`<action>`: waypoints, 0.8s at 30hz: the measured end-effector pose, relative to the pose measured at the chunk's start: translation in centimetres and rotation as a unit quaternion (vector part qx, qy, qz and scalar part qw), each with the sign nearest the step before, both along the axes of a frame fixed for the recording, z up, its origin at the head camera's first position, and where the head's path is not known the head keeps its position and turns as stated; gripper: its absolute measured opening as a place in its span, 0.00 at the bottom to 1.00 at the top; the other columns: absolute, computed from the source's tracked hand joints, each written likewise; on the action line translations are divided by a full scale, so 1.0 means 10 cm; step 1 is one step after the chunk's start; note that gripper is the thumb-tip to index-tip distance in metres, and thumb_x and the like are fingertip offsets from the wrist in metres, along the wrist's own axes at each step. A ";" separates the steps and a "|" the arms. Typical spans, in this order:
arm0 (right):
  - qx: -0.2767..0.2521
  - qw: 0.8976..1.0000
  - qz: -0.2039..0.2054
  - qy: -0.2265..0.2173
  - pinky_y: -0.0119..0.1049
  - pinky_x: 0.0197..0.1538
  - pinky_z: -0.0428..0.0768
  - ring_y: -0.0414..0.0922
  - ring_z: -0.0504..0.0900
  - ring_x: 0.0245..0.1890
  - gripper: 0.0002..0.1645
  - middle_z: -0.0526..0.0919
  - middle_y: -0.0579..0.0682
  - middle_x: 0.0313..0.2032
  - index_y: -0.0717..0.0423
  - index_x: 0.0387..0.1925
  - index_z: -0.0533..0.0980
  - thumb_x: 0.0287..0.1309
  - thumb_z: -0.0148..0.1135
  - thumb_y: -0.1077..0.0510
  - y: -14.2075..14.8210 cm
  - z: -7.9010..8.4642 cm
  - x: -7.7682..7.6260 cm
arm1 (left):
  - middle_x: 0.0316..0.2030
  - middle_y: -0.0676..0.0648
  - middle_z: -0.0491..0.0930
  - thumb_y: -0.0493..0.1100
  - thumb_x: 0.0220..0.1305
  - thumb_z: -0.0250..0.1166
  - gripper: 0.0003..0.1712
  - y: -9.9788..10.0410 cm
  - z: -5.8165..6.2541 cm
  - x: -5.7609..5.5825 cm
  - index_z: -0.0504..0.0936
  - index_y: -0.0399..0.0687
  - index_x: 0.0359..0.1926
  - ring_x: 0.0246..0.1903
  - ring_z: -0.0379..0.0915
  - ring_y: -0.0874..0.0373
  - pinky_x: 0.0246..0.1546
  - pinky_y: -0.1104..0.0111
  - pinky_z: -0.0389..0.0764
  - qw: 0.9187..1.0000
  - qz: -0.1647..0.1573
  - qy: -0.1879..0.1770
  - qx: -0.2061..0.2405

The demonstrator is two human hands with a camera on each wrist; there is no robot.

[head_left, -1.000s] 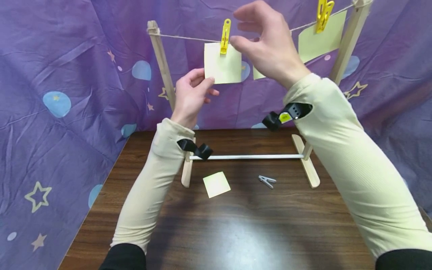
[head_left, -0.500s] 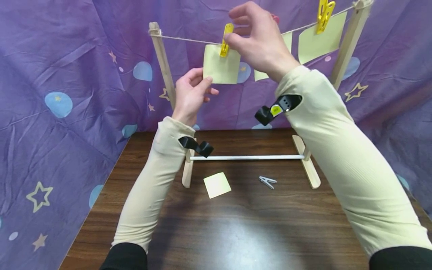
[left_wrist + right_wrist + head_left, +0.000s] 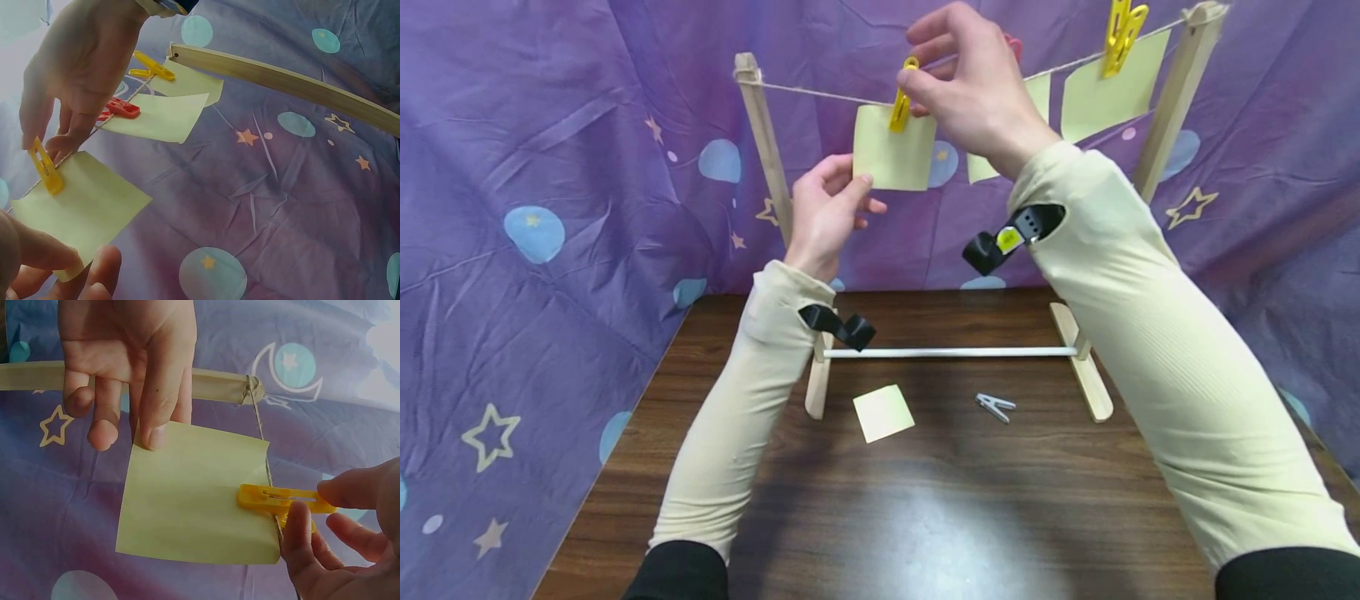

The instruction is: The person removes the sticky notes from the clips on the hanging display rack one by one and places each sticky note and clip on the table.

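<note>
A pale yellow sticky note [image 3: 891,157] hangs at the string on the left part of a wooden frame. My left hand [image 3: 823,212] pinches its lower left corner between thumb and fingers. At the note's top edge sits a yellow clothespin [image 3: 899,115], clamped over paper and string. My right hand [image 3: 981,87] pinches the upper end of that clothespin; in the right wrist view, thumb and fingers lie on the handles of the yellow clothespin [image 3: 281,499]. In the left wrist view, the thumb of my left hand [image 3: 37,250] lies across the note [image 3: 87,206].
A red clothespin [image 3: 125,107] and another yellow clothespin [image 3: 1120,42] hold two more notes farther right. Wooden posts [image 3: 763,142] carry the string; a white rod [image 3: 951,352] joins their feet. On the table lie a loose note [image 3: 883,413] and a grey clothespin [image 3: 995,407].
My right hand has moved left and taken the yellow clothespin's upper end between thumb and fingers. The left hand keeps its pinch on the note.
</note>
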State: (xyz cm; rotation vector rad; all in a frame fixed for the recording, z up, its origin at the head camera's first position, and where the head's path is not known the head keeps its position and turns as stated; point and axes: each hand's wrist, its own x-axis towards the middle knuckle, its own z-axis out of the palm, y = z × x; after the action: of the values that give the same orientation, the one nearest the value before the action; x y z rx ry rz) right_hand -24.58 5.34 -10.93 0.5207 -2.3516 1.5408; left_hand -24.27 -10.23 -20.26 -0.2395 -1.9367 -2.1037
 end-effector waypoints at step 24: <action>0.028 0.988 -0.082 0.131 0.25 0.48 0.78 0.35 0.81 0.38 0.16 0.85 0.47 0.42 0.56 0.46 0.79 0.54 0.68 0.59 -0.01 -0.02 -0.07 | 0.34 0.46 0.82 0.32 0.66 0.58 0.12 0.03 0.01 -0.04 0.78 0.36 0.49 0.18 0.78 0.63 0.20 0.74 0.71 1.000 0.001 -0.003 0.000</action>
State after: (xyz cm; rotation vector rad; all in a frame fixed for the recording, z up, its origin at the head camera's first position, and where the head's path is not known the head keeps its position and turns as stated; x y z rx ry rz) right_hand -25.28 5.25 -11.08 0.4947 -2.1809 1.2541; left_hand -24.68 -9.95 -20.16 -0.2317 -1.9389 -2.1055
